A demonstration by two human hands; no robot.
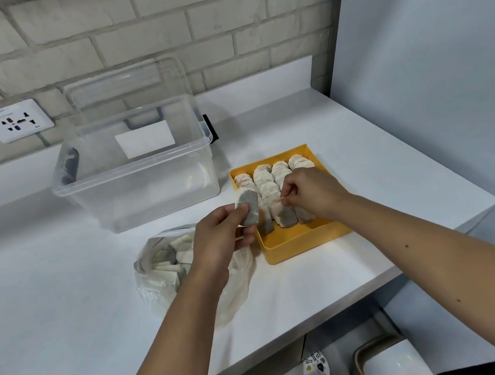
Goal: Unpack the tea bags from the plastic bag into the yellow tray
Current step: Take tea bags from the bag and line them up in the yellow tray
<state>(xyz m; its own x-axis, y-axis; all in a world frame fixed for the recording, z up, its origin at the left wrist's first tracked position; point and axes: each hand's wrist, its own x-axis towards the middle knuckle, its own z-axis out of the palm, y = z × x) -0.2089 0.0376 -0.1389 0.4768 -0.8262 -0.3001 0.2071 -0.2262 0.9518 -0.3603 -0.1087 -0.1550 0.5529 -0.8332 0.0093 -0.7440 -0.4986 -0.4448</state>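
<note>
Pinched by the left hand (219, 240) at centre frame, a grey tea bag (249, 208) is held at the yellow tray's (297, 246) left rim; a packed tea bag (276, 210) inside is pinched by the right hand (313, 193).

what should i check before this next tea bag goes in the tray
1. Left hand pinches the held tea bag: ok.
2. Yellow tray has bare room at its near end: ok.
3. Right hand clear of the rows: not ok, it pinches a packed tea bag.
4. Which row takes the next one: cannot tell, the hands cover that part.
5. Plastic bag open, with loose tea bags inside: ok.
</note>
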